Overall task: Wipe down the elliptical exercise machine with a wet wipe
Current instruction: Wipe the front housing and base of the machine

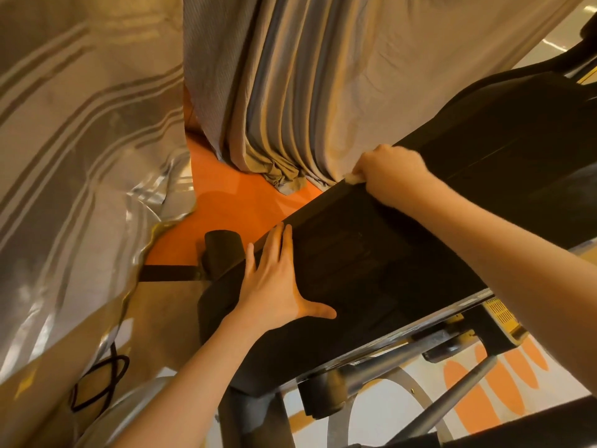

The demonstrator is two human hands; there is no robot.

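- Struts and a dark roller of the elliptical machine's frame fill the nearest, lowest part of the view, above a white floor with orange ovals.
- Left hand lies flat on the machine's black housing, fingers straight and spread toward the far edge, thumb splayed out; it holds nothing and seems to brace the body.
- Right hand is further along that edge, fingers curled over it and pinching the wet wipe, of which only a small pale wad shows under the fingers.
- The wipe therefore sits on the housing's far upper edge, where the wiping looks to be under way; much of the broad top panel may yet need a pass, though I cannot judge which parts are already clean.
- Risk: the wipe is bunched small, so it could slip off the narrow edge and drop to the orange floor behind the machine.
- Risk: leaning on the flat hand could leave fresh prints on the dark panel.
- A black cable loops on the floor at left, a snag if the person shifts that way.
- Containers: none visible, no wipe packet or bin.
- Farthest, grey draped fabric hangs down to the floor, with silvery striped sheeting at left.
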